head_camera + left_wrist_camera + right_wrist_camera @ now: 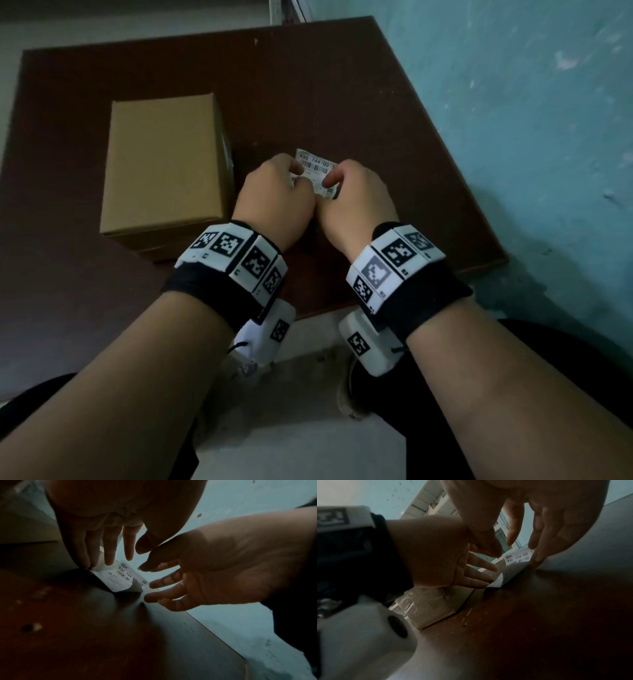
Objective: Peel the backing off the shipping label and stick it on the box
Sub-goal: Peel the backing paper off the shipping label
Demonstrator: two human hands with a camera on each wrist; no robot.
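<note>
The white shipping label (317,163), printed with a barcode and numbers, is in the middle of the dark brown table (342,85), tilted up off the wood. My left hand (294,174) pinches its left edge, and in the left wrist view a fingertip (87,565) touches the label's left corner. My right hand (334,186) pinches the right edge. In that same view the near right corner of the label (123,577) curls up. The right wrist view shows the label's (517,558) grey underside bent below the print. The brown cardboard box (164,161) stands closed just left of my hands.
The table's right edge (479,219) runs along a blue-green wall (531,137). The box's (428,605) near face carries clear tape. My knees and the pale floor lie below the table's front edge.
</note>
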